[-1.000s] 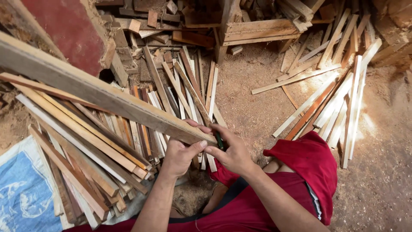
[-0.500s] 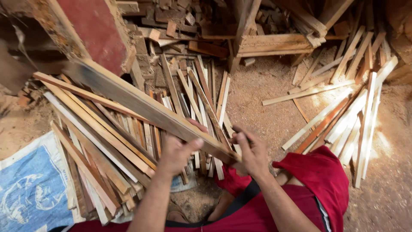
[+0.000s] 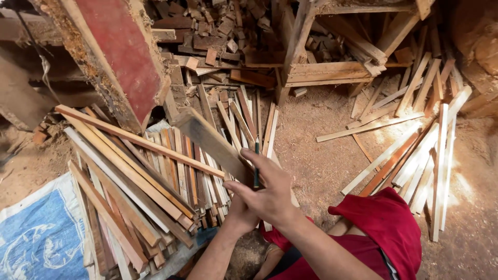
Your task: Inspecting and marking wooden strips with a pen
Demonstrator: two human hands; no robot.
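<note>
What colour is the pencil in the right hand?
Dark green, pencil seen between the fingers of the right hand, head view.

Two hands (image 3: 267,194), one plank (image 3: 210,140), one blue sack (image 3: 36,233), one pencil (image 3: 256,163).

Sawdust floor (image 3: 321,155) — scattered wood offcuts (image 3: 415,150)

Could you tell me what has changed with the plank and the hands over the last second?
The plank has swung from lying across to pointing away. The right hand, with its green pencil, now covers the left hand. Both hands still grip the plank; the strip pile is unchanged.
</note>
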